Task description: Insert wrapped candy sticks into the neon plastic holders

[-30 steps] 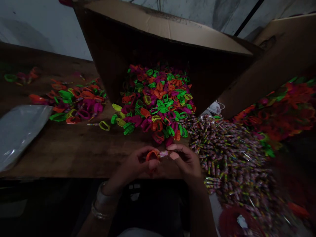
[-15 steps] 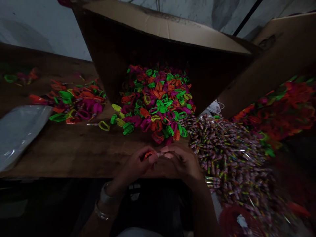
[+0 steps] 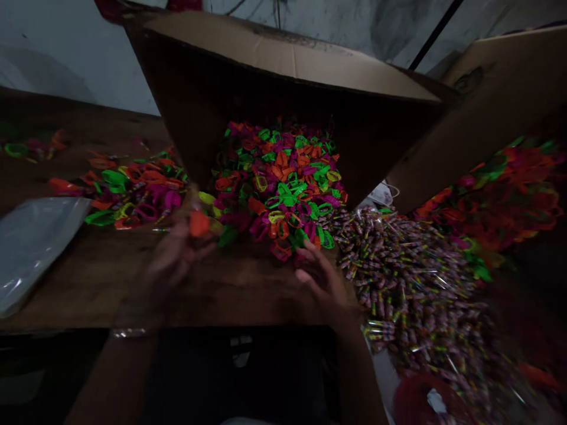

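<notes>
Blurred by motion, my left hand [image 3: 177, 254] is closed around an orange plastic toy watch [image 3: 199, 224] with a small wrapped tube on its upper end, held over the table left of the loose heap. My right hand [image 3: 321, 277] reaches the front edge of the heap of toy watches [image 3: 283, 189] in bright green, orange, pink and yellow. Its thumb and fingers are apart, and the fingertips touch or nearly touch a dark green watch [image 3: 300, 238]. That heap spills from a cardboard box [image 3: 292, 65] lying open toward me.
A smaller pile of watches with tubes [image 3: 142, 189] lies at left, beside a clear plastic bag [image 3: 39, 242]. Small wrapped candy tubes [image 3: 411, 277] form a large heap at right. Behind them are more coloured watches [image 3: 509, 195] and a second cardboard box [image 3: 500, 88]. A red container [image 3: 425, 401] stands lower right.
My hands were together at the table's front, holding the orange watch and its tube. The left has carried it up and left; the right has let go and moved up to the heap.
</notes>
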`<state>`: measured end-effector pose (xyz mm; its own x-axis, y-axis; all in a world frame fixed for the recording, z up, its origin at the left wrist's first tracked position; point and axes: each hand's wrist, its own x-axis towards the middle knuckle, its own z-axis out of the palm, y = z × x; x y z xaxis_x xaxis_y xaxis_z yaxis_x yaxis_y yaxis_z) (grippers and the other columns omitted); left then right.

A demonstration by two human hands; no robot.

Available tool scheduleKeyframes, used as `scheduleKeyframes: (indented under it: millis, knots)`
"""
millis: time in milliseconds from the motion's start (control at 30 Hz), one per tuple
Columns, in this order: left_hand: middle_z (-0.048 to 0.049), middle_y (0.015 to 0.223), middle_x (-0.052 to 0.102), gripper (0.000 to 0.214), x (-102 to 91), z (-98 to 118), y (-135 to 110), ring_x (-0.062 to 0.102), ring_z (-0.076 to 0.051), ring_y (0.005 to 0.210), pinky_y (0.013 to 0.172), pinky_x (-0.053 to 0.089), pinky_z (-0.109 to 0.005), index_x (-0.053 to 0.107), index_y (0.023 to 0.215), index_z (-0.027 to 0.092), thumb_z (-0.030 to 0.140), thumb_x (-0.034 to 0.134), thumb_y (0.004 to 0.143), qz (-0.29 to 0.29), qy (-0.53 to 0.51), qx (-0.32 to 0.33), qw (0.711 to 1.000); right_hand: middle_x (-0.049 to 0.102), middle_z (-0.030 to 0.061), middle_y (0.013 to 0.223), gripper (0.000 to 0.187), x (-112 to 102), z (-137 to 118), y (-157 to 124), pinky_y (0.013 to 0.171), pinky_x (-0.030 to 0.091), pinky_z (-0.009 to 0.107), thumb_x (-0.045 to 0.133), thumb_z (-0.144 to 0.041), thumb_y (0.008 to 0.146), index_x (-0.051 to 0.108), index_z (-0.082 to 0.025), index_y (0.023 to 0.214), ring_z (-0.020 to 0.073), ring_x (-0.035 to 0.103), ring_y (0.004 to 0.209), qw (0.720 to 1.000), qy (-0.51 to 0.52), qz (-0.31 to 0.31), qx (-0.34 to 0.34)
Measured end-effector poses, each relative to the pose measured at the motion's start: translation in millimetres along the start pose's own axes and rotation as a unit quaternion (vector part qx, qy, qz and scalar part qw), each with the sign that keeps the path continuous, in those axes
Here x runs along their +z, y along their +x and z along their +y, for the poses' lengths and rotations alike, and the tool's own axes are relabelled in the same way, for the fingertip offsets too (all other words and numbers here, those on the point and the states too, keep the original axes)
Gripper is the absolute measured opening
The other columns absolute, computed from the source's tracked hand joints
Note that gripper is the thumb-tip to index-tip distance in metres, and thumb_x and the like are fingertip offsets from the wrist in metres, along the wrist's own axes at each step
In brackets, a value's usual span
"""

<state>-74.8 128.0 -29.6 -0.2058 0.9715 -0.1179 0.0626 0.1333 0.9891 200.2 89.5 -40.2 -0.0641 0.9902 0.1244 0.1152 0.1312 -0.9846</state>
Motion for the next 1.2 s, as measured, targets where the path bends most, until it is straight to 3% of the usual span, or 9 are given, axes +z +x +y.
scheduleKeyframes:
  millis: [67, 167, 367, 500, 767, 867, 933, 1067, 1200]
  knots:
    - [-0.0066, 0.105, 0.068, 0.07, -24.5, 7.3, 18.4, 0.063, -0.027, 0.098, 0.071, 0.053, -0.038, 0.054, 0.109, 0.029, 0.081, 0.024, 0.074, 0.072, -0.083, 0.025, 0.994, 0.065, 0.0086, 0.122, 0.048, -12.7, 12.5, -1.4, 0.09, 0.05, 0.036, 0.063, -0.031, 0.08, 0.055, -0.024, 0.126, 0.0209, 0.062, 0.109, 0.998, -0.006, 0.056, 0.016]
    - [-0.0031, 0.102, 0.069, 0.05, -34.9, 1.9, 26.7, 0.063, -0.026, 0.098, 0.069, 0.051, -0.036, 0.057, 0.104, 0.031, 0.07, 0.041, 0.077, 0.117, -0.041, 0.042, 0.991, 0.069, 0.0105, 0.113, 0.036, -39.2, 32.2, 3.0, 0.087, 0.052, 0.038, 0.061, -0.037, 0.078, 0.064, -0.02, 0.11, 0.0231, 0.064, 0.104, 0.99, -0.085, 0.114, 0.015]
    - [-0.0061, 0.079, 0.067, 0.023, 14.4, -32.9, 21.7, 0.063, -0.029, 0.085, 0.073, 0.047, -0.035, 0.063, 0.077, 0.018, 0.04, 0.063, 0.07, 0.066, 0.333, 0.075, 0.938, 0.073, 0.0134, 0.094, 0.029, -90.1, 50.2, 57.7, 0.077, 0.052, 0.04, 0.05, -0.025, 0.077, 0.068, -0.014, 0.097, 0.0263, 0.067, 0.087, 0.925, -0.327, 0.192, 0.037]
    - [-0.0143, 0.096, 0.062, 0.018, 36.5, -42.8, 25.5, 0.057, -0.036, 0.103, 0.086, 0.045, -0.044, 0.063, 0.075, 0.016, 0.034, 0.061, 0.07, 0.103, 0.356, 0.12, 0.921, 0.072, 0.0168, 0.087, 0.019, -96.7, 47.6, 95.9, 0.083, 0.046, 0.037, 0.053, -0.008, 0.068, 0.07, -0.013, 0.076, 0.0285, 0.065, 0.092, 0.902, -0.392, 0.173, 0.06]
    - [-0.0041, 0.089, 0.066, 0.022, 54.1, -21.3, -15.1, 0.063, -0.022, 0.088, 0.081, 0.051, -0.035, 0.057, 0.078, 0.019, 0.037, 0.065, 0.069, -0.011, 0.051, 0.11, 0.993, 0.07, 0.0137, 0.089, 0.013, -62.1, 9.4, 87.1, 0.081, 0.047, 0.035, 0.054, -0.014, 0.074, 0.065, -0.014, 0.081, 0.0249, 0.064, 0.09, 0.913, -0.383, 0.138, 0.033]
    - [-0.0053, 0.102, 0.065, 0.032, 68.2, -10.9, -33.5, 0.062, -0.021, 0.099, 0.085, 0.05, -0.034, 0.057, 0.096, 0.019, 0.031, 0.069, 0.068, -0.058, -0.06, 0.101, 0.991, 0.07, 0.0058, 0.092, 0.013, -24.2, -7.7, 54.3, 0.075, 0.051, 0.028, 0.055, -0.024, 0.078, 0.062, -0.019, 0.088, 0.0177, 0.065, 0.085, 0.948, -0.305, 0.088, -0.008]
    - [-0.0073, 0.11, 0.065, 0.041, 76.1, -6.5, -40.6, 0.061, -0.022, 0.105, 0.088, 0.05, -0.034, 0.057, 0.106, 0.019, 0.029, 0.07, 0.068, -0.096, -0.11, 0.082, 0.986, 0.07, 0.0041, 0.092, 0.021, 4.0, -14.3, 32.3, 0.067, 0.053, 0.027, 0.057, -0.029, 0.08, 0.06, -0.021, 0.1, 0.0166, 0.066, 0.078, 0.994, -0.096, 0.023, -0.048]
    - [-0.0096, 0.116, 0.066, 0.05, 83.8, -2.9, -46.7, 0.06, -0.026, 0.109, 0.09, 0.05, -0.036, 0.061, 0.109, 0.017, 0.03, 0.074, 0.063, -0.156, -0.135, 0.016, 0.978, 0.071, 0.0028, 0.089, 0.016, 41.0, -13.2, 8.4, 0.075, 0.054, 0.028, 0.061, -0.026, 0.079, 0.063, -0.022, 0.095, 0.0164, 0.067, 0.084, 0.993, 0.065, 0.081, -0.06]
    - [-0.0088, 0.111, 0.07, 0.045, 85.0, -2.0, -50.8, 0.061, -0.028, 0.106, 0.088, 0.05, -0.036, 0.068, 0.102, 0.016, 0.038, 0.073, 0.063, -0.208, -0.127, -0.053, 0.968, 0.071, 0.0035, 0.092, 0.017, 41.3, -9.4, 5.4, 0.077, 0.054, 0.029, 0.061, -0.024, 0.079, 0.067, -0.022, 0.094, 0.0164, 0.067, 0.085, 0.993, 0.078, 0.069, -0.057]
